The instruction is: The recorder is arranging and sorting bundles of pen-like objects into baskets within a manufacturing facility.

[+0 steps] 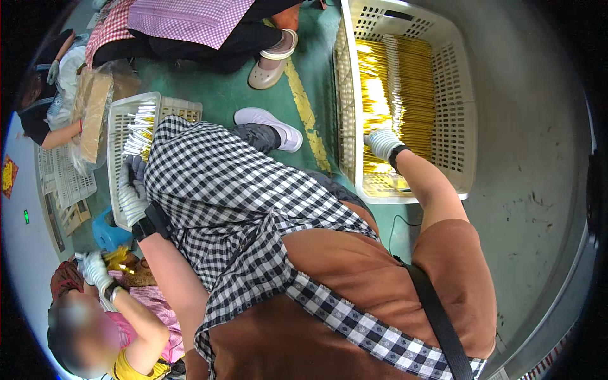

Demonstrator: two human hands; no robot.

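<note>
My left hand point(132, 194), in a striped glove with dark grey fingers, reaches to the near end of a white crate point(114, 174) at the left. Its fingers stretch toward a stack of thin white and gold pieces point(140, 130) and seem to touch the lowest ones. On the right, my right hand point(383, 144), in a striped glove, is inside a larger cream crate point(349, 101). Its fingers bend down at a tightly packed row of thin gold pieces point(375, 82); the fingertips are partly hidden. Beside it runs a second gold row point(415, 95).
A black-and-white checked apron point(234, 171) covers my lap between the crates. At the lower left, a co-worker's gloved hand point(95, 271) holds gold pieces near a blue stool point(109, 229). Other people sit ahead, with a cardboard box point(95, 114) at far left.
</note>
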